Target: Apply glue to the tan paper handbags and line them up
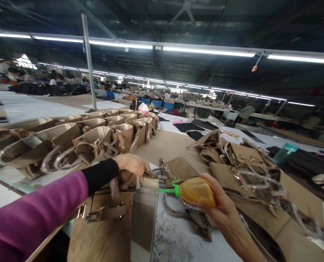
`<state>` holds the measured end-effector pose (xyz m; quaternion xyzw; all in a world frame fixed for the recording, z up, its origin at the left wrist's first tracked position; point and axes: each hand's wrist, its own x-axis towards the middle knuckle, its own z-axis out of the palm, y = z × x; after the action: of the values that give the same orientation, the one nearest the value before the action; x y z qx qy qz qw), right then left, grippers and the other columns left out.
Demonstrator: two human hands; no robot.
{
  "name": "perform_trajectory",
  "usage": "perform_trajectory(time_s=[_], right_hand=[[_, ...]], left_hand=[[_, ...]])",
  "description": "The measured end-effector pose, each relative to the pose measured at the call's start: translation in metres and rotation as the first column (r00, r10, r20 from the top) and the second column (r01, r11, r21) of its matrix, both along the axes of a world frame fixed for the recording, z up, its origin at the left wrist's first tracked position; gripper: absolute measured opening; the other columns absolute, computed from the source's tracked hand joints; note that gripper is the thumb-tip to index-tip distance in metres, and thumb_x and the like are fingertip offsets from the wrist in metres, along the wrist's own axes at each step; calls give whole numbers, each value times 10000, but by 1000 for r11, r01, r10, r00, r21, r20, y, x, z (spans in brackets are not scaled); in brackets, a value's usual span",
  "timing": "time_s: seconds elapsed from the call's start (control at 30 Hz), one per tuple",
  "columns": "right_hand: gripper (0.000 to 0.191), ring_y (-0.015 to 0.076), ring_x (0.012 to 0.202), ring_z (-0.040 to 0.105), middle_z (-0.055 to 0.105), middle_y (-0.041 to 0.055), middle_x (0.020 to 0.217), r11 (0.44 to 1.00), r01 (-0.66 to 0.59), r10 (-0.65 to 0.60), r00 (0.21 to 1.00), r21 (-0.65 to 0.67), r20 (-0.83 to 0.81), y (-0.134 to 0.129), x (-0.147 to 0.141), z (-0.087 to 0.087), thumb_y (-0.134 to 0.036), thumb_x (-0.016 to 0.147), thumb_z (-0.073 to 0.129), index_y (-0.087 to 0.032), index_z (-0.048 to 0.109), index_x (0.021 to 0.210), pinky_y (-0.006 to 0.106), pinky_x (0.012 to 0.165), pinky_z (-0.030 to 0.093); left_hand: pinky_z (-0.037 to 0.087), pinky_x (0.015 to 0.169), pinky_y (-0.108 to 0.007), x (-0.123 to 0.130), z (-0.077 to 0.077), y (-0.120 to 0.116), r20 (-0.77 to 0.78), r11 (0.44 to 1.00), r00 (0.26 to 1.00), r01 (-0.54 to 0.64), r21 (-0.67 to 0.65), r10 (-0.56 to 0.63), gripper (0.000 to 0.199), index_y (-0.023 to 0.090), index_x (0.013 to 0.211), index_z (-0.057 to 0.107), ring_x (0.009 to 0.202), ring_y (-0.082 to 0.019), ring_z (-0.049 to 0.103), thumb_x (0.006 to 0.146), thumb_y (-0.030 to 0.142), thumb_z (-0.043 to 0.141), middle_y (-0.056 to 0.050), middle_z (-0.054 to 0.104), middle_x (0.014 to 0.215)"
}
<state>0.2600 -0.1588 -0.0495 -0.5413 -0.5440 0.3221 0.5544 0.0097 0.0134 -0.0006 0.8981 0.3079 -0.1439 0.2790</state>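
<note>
One bag [102, 233] stands by near edge of desk [189, 251]; L hand [133, 165] on its top rim [154, 182], can't tell if gripping. R hand [219, 200] is wrapped round amber bottle [196, 191], green nozzle [167, 190] just beside rim. Free room: smudged white patch [170, 233] R of bag, plus tan strip [164, 143] btw bag rows [123, 138] on L & bag pile [242, 154] on R. Bkgd: post [88, 62], strip lights [209, 52], ceiling fan [187, 5].

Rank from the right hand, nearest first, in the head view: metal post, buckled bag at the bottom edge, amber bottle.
From the right hand:
1. Amber bottle: held in it.
2. Buckled bag: left of it, foreground.
3. Metal post: far left, beyond the front bags.
</note>
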Motion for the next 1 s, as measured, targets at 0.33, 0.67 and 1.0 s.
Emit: perform_trajectory(time_s=[0.33,0.67,1.0], right_hand=[[548,199,766,592,645,-11,945,998,-35,37,999,-55,33,-6,-1,-3,-319,703,759,-256,536,1199,253,693,470],[527,265,814,621,686,29,969,992,-25,39,993,-120,110,-15,-8,6,-332,613,781,-258,609,1105,332,747,501],[504,289,896,637,696,57,1044,983,-53,59,998,-174,31,-28,-14,-9,-275,563,791,-254,676,1054,348,789,518]], left_hand=[[302,486,-202,-1,3,-5,17,998,999,36,-59,-35,66,92,717,694,521,-85,339,652,105,686,56,525,507],[335,529,-183,-4,-2,-5,16,999,1000,13,-47,-12,97,109,733,683,557,-86,391,639,115,703,57,572,550],[332,528,-196,-6,-3,-5,61,994,998,-4,-108,11,82,102,703,677,534,-84,388,626,73,682,66,531,507]])
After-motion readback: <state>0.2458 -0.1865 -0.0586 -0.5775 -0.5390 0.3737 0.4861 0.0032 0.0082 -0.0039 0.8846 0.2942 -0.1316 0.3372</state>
